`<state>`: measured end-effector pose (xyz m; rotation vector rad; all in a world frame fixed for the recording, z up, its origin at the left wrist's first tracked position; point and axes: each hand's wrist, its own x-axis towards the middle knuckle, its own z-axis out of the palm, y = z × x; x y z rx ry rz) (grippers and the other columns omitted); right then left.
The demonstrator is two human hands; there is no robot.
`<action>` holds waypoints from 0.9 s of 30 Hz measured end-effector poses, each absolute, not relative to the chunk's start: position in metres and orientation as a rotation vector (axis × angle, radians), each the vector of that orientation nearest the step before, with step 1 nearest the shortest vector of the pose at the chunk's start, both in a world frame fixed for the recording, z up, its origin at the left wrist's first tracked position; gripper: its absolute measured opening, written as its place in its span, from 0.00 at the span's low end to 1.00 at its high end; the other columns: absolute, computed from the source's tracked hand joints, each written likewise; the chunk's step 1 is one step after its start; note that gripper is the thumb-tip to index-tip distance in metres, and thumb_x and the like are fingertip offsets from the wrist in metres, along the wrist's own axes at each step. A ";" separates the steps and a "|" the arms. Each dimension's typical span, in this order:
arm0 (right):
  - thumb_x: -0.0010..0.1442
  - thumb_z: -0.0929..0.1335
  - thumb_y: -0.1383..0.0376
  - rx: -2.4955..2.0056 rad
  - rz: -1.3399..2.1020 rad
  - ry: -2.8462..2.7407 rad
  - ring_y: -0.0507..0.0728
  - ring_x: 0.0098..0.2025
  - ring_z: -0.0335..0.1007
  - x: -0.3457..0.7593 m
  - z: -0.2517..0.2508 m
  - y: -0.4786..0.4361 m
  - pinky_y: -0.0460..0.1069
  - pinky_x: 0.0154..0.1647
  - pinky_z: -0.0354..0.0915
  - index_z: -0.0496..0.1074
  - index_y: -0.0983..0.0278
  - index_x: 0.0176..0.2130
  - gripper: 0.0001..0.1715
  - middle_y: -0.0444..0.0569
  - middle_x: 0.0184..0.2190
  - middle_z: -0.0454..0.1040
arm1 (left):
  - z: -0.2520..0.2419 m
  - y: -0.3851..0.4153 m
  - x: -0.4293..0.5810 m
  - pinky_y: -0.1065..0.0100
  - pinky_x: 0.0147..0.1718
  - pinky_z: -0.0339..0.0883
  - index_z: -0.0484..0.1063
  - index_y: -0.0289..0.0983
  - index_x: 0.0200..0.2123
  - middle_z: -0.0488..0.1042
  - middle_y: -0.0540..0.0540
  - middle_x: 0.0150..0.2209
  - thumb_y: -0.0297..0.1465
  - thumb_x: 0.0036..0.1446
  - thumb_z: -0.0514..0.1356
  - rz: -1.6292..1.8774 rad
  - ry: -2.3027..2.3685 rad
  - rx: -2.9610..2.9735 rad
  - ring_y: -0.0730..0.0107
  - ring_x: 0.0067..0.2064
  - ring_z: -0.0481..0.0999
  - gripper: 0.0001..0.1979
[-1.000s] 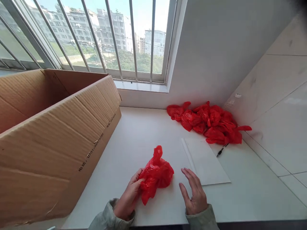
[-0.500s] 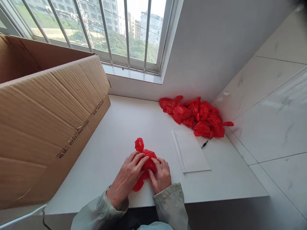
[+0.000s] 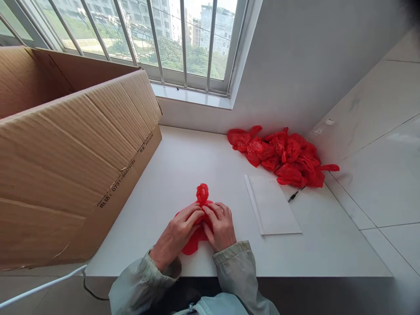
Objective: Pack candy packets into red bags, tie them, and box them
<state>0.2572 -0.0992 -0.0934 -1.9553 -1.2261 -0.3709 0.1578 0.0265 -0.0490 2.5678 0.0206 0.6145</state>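
A crumpled red plastic bag (image 3: pixel 196 239) lies on the white table near its front edge, with a knotted or bunched end standing up beyond my fingers. My left hand (image 3: pixel 179 234) grips the bag from the left, fingers bent over it. From the right, my right hand (image 3: pixel 220 224) closes on the same bag, its fingertips close to those of my left hand. The middle of the bag is hidden under my fingers.
A large open cardboard box (image 3: pixel 78 162) stands on the left. A pile of red plastic bags (image 3: pixel 282 153) lies at the back right against the wall. Nearer are a white paper pad (image 3: pixel 274 208) and a black pen (image 3: pixel 295 195). A barred window is behind.
My hands have come closer together over the bag, and its bunched end now stands more upright. The camera view has shifted, so the surroundings appear further right.
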 end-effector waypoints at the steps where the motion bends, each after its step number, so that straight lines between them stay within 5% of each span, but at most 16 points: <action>1: 0.58 0.64 0.71 -1.953 -0.359 -1.242 0.63 0.50 0.62 0.258 -0.094 -0.099 0.61 0.54 0.57 0.69 0.61 0.50 0.19 0.51 0.46 0.74 | -0.049 0.028 0.156 0.60 0.51 0.71 0.68 0.39 0.47 0.73 0.44 0.49 0.30 0.68 0.48 0.646 0.019 2.583 0.63 0.52 0.73 0.11; 5: 0.57 0.65 0.71 -1.974 -0.269 -1.152 0.59 0.42 0.64 0.260 -0.098 -0.099 0.60 0.54 0.54 0.71 0.61 0.37 0.08 0.46 0.34 0.75 | -0.050 0.036 0.147 0.60 0.46 0.70 0.70 0.39 0.43 0.75 0.45 0.44 0.28 0.67 0.50 0.638 0.124 2.624 0.62 0.46 0.74 0.09; 12: 0.56 0.64 0.70 -1.964 -0.057 -0.981 0.56 0.34 0.64 0.262 -0.093 -0.113 0.52 0.40 0.59 0.67 0.61 0.30 0.05 0.44 0.28 0.73 | -0.040 0.053 0.130 0.69 0.36 0.67 0.66 0.38 0.33 0.71 0.50 0.35 0.30 0.65 0.53 0.500 0.215 2.394 0.70 0.36 0.72 0.07; 15: 0.54 0.65 0.70 -1.922 -0.017 -1.024 0.58 0.37 0.65 0.264 -0.087 -0.120 0.52 0.40 0.61 0.69 0.61 0.36 0.08 0.47 0.33 0.74 | -0.028 0.054 0.129 0.68 0.41 0.68 0.68 0.39 0.38 0.71 0.47 0.44 0.29 0.63 0.56 0.433 0.152 2.411 0.68 0.42 0.73 0.02; 18: 0.53 0.68 0.67 -1.895 -0.023 -1.146 0.59 0.41 0.64 0.264 -0.083 -0.121 0.54 0.43 0.62 0.70 0.61 0.47 0.20 0.49 0.38 0.74 | -0.022 0.045 0.135 0.59 0.52 0.66 0.67 0.41 0.50 0.66 0.43 0.55 0.25 0.61 0.57 0.428 0.015 2.553 0.60 0.55 0.66 0.14; 20: 0.56 0.67 0.66 -1.910 -0.028 -1.197 0.59 0.40 0.63 0.264 -0.082 -0.119 0.54 0.42 0.62 0.72 0.59 0.48 0.18 0.49 0.36 0.73 | -0.022 0.036 0.143 0.54 0.53 0.65 0.67 0.41 0.52 0.68 0.42 0.54 0.23 0.63 0.54 0.434 -0.073 2.650 0.57 0.57 0.64 0.16; 27: 0.60 0.65 0.67 -1.912 -0.001 -1.036 0.57 0.37 0.64 0.264 -0.085 -0.117 0.52 0.41 0.60 0.72 0.61 0.32 0.05 0.46 0.30 0.74 | -0.035 0.033 0.144 0.68 0.39 0.70 0.74 0.39 0.39 0.75 0.46 0.39 0.27 0.67 0.50 0.471 0.055 2.423 0.68 0.39 0.74 0.12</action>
